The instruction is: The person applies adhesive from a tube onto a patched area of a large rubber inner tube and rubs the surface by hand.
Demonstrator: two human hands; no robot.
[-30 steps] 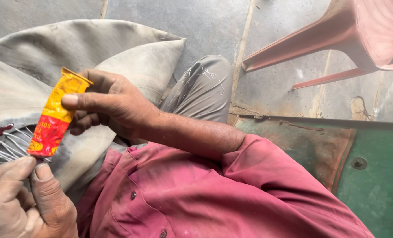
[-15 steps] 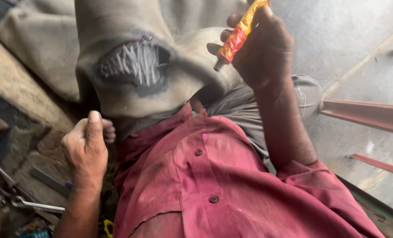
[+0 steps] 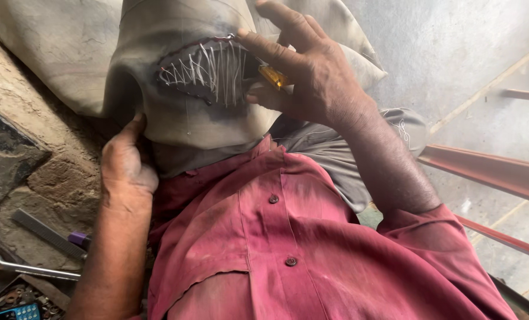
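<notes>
The right hand (image 3: 312,83) holds a yellow tube (image 3: 273,77) against the stitched rubber sheet (image 3: 205,71); the left hand (image 3: 125,166) grips the sheet's near left edge.

Single view: head-worn camera, looking steeply down the wearer's own chest and lap, close range. Red shirt (image 3: 312,255) fills the lower frame; floor (image 3: 33,154) at left, tools at bottom-left corner.
</notes>
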